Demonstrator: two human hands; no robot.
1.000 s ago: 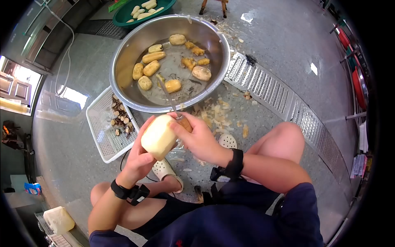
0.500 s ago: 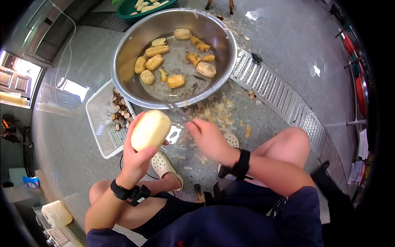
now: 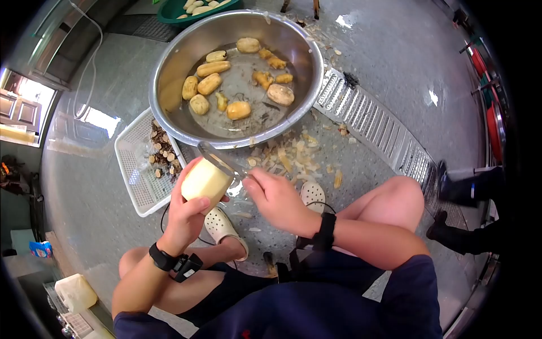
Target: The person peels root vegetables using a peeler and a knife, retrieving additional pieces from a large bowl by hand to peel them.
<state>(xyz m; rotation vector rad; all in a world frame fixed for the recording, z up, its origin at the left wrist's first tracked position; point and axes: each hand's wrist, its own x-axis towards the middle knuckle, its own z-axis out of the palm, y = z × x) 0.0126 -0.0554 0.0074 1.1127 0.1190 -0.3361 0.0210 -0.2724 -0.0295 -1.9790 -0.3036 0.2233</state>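
My left hand point(image 3: 188, 214) is wrapped round a pale, peeled root piece point(image 3: 204, 183), held tilted between my knees and the basin. In my right hand point(image 3: 278, 200) is a peeling tool point(image 3: 217, 160); its metal blade lies across the upper end of the root piece, and my fingers hide its handle. Just beyond, a large metal basin point(image 3: 237, 142) holds several unpeeled yellow-brown pieces point(image 3: 209, 84), knobbly ginger-like pieces point(image 3: 262, 79) and a little water.
A white basket point(image 3: 131, 181) with dark and pale scraps stands left of the basin. Peelings point(image 3: 293, 155) litter the floor. A metal drain grate point(image 3: 367, 121) runs to the right, where another person's dark-clothed legs point(image 3: 471, 237) show. A green tub point(image 3: 169, 12) stands behind the basin.
The peeling tool has come up from beside the root piece onto its upper end. Another person's legs have come into view at the right. The basin sits slightly higher in view than one second ago.
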